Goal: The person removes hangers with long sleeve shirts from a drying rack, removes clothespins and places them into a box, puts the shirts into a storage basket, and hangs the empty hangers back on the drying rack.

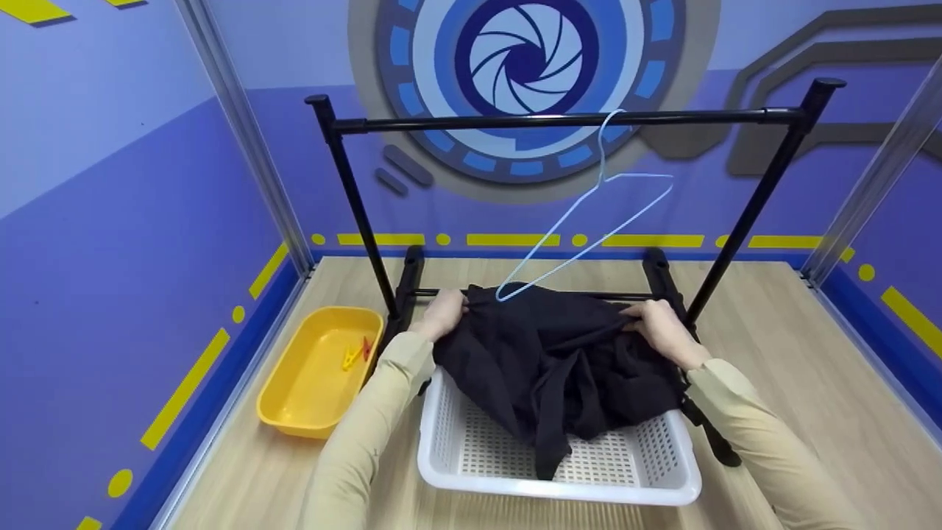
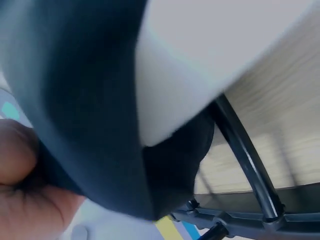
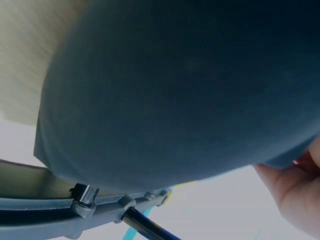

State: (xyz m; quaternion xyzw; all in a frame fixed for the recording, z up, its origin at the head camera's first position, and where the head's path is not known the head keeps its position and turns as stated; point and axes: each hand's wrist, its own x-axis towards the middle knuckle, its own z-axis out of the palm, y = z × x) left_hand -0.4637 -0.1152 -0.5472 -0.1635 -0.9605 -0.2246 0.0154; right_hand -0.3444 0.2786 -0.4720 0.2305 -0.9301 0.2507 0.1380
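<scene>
A black cloth garment [image 1: 544, 361] is stretched between both hands over the white basket [image 1: 559, 487], one narrow end drooping into it. My left hand [image 1: 444, 313] pinches the garment's upper left edge, and in the left wrist view the thumb and fingers [image 2: 30, 200] press on the dark fabric [image 2: 90, 110]. At the upper right edge, my right hand [image 1: 662, 333] grips the cloth between thumb and fingers. A light blue wire hanger [image 1: 581, 252] hangs from the rack's bar, its lower left corner overlapping the garment's top in the head view.
A black garment rack [image 1: 559, 120] stands behind the basket, its feet on the wooden table [image 1: 780, 324]. To the left sits a yellow tub [image 1: 313, 375] holding a yellow clothespin [image 1: 352, 358] and a red one [image 1: 366, 347]. Patterned panels enclose the back and sides.
</scene>
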